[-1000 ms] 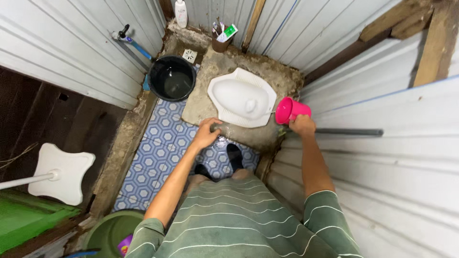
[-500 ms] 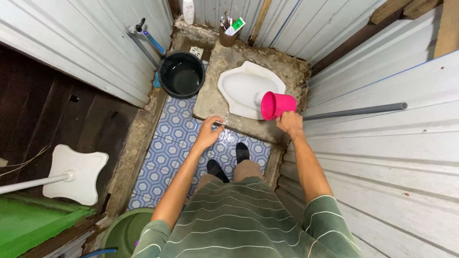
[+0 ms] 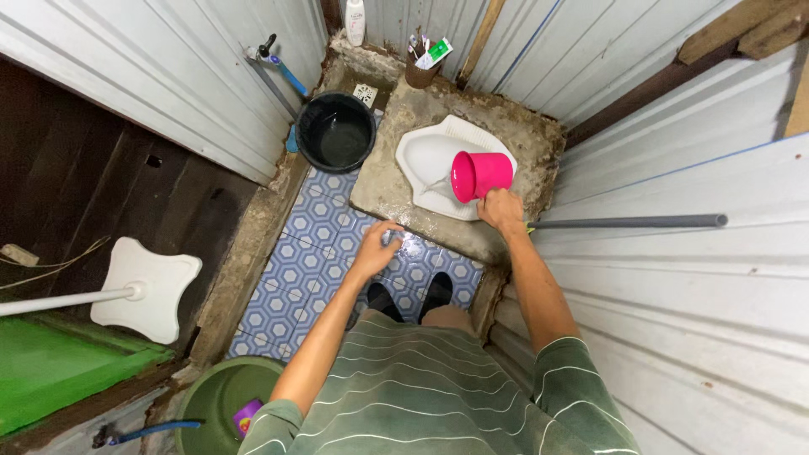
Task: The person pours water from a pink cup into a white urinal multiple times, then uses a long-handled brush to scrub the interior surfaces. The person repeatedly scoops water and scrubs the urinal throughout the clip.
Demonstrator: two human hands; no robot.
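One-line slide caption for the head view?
Right hand tips a pink dipper over the white squat toilet; left hand hangs empty.

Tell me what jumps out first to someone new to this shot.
The bright pink cup in the right hand stands out, tipped on its side over the white squat toilet set in a concrete slab, with water running from it. The left hand hangs loosely curled over the blue patterned floor tiles, holding nothing visible. A black bucket of water sits left of the toilet, under a wall tap.
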